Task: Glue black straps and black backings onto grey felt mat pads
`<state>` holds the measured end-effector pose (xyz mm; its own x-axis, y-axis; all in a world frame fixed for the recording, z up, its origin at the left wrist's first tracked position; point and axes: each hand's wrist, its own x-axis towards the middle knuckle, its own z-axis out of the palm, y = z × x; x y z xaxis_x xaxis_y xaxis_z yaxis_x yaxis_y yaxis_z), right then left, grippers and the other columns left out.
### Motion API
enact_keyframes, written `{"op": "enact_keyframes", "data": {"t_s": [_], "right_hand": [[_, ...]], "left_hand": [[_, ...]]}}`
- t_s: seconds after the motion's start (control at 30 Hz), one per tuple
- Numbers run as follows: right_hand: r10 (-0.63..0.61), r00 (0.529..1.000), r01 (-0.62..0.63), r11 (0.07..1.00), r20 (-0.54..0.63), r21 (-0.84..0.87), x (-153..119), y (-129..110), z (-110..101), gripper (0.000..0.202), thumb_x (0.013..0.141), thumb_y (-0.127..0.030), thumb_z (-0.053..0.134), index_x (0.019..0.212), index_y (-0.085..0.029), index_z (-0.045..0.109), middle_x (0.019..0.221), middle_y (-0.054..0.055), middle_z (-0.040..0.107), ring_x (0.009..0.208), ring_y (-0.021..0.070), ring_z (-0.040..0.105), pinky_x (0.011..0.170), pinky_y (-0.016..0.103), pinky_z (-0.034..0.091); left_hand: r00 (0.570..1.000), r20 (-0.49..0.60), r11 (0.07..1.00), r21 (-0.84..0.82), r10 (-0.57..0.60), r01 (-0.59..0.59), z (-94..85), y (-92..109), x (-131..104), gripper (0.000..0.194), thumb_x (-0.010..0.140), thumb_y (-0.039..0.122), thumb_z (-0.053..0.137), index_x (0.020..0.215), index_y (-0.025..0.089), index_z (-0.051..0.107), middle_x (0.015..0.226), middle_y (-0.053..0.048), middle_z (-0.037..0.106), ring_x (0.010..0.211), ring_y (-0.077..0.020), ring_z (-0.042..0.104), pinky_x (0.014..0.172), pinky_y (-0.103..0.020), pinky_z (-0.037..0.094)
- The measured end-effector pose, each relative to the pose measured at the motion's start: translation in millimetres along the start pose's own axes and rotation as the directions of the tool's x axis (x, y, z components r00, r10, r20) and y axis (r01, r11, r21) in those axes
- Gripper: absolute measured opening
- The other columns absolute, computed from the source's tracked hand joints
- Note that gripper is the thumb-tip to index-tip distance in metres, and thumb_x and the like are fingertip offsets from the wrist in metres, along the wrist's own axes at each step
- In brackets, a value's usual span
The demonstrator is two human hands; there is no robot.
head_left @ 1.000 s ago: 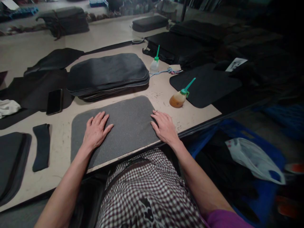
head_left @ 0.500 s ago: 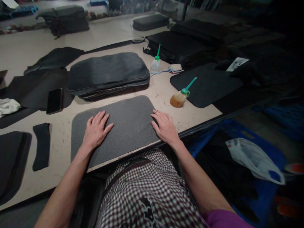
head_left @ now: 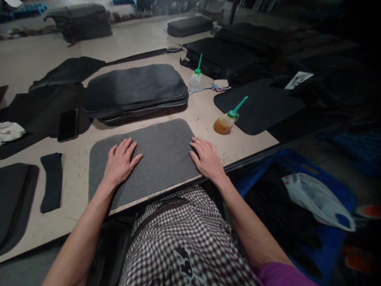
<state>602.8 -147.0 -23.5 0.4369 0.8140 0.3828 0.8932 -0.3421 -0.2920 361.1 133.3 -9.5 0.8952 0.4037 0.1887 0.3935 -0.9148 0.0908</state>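
Observation:
A dark grey sheet with rounded corners [head_left: 160, 159] lies flat at the table's front edge. My left hand [head_left: 120, 163] rests palm down on its left part, fingers spread and holding nothing. At the sheet's right edge lies my right hand [head_left: 206, 159], fingers slightly apart, its fingertips touching the edge. Behind the sheet is a stack of similar dark pieces [head_left: 137, 89]. A bottle of amber liquid with a green spout [head_left: 223, 124] stands beyond my right hand. Farther back is a clear bottle with a green spout [head_left: 195, 80].
On the left lie a phone [head_left: 68, 125], a narrow dark strip [head_left: 51, 182], a white cloth [head_left: 11, 132] and dark stacked pieces [head_left: 13, 202]. Another dark sheet [head_left: 258, 105] is at the right. Below the table edge is a blue crate [head_left: 336, 254] with a white plastic bag [head_left: 315, 198].

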Motion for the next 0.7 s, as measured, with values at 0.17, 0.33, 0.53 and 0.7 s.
{"op": "enact_keyframes", "data": {"t_s": [0.17, 0.33, 0.53, 0.7], "right_hand": [[-0.002, 1.000, 0.002, 1.000, 0.006, 0.002, 0.1, 0.7, 0.4, 0.038, 0.108, -0.033, 0.043, 0.140, -0.019, 0.058, 0.155, 0.012, 0.052, 0.146, 0.0281, 0.044, 0.121, 0.053, 0.033], [-0.001, 1.000, 0.001, 1.000, 0.006, 0.003, 0.4, 0.0, -0.3, 0.038, 0.109, -0.034, 0.042, 0.139, -0.019, 0.058, 0.155, 0.012, 0.052, 0.146, 0.0283, 0.044, 0.121, 0.053, 0.033], [0.004, 1.000, -0.004, 1.000, 0.014, 0.004, -0.2, 1.3, 0.8, 0.038, 0.108, -0.034, 0.043, 0.140, -0.019, 0.058, 0.156, 0.012, 0.051, 0.146, 0.0287, 0.044, 0.121, 0.054, 0.032], [0.006, 1.000, -0.006, 1.000, 0.017, 0.000, 0.1, 0.6, 0.1, 0.038, 0.108, -0.034, 0.043, 0.140, -0.019, 0.057, 0.156, 0.012, 0.051, 0.146, 0.0281, 0.044, 0.121, 0.053, 0.032]], "left_hand": [[1.000, -0.003, 1.000, 0.002, -0.002, 0.002, 0.2, -0.2, -0.1, 0.063, 0.105, 0.058, 0.035, 0.156, 0.021, 0.045, 0.167, -0.014, 0.038, 0.156, -0.0290, 0.032, 0.126, -0.054, 0.024], [1.000, -0.001, 1.000, 0.000, -0.005, 0.005, 0.9, -0.3, -0.2, 0.063, 0.105, 0.058, 0.036, 0.156, 0.022, 0.044, 0.167, -0.013, 0.038, 0.156, -0.0286, 0.032, 0.126, -0.054, 0.024], [1.000, -0.002, 1.000, -0.006, -0.008, 0.008, 0.1, 0.0, -0.1, 0.062, 0.105, 0.057, 0.036, 0.157, 0.024, 0.043, 0.166, -0.013, 0.039, 0.156, -0.0287, 0.032, 0.126, -0.055, 0.024], [1.000, -0.004, 1.000, -0.007, -0.008, 0.008, -0.7, 0.4, -0.4, 0.062, 0.105, 0.057, 0.036, 0.157, 0.023, 0.044, 0.167, -0.013, 0.038, 0.156, -0.0283, 0.032, 0.126, -0.054, 0.023]]}}
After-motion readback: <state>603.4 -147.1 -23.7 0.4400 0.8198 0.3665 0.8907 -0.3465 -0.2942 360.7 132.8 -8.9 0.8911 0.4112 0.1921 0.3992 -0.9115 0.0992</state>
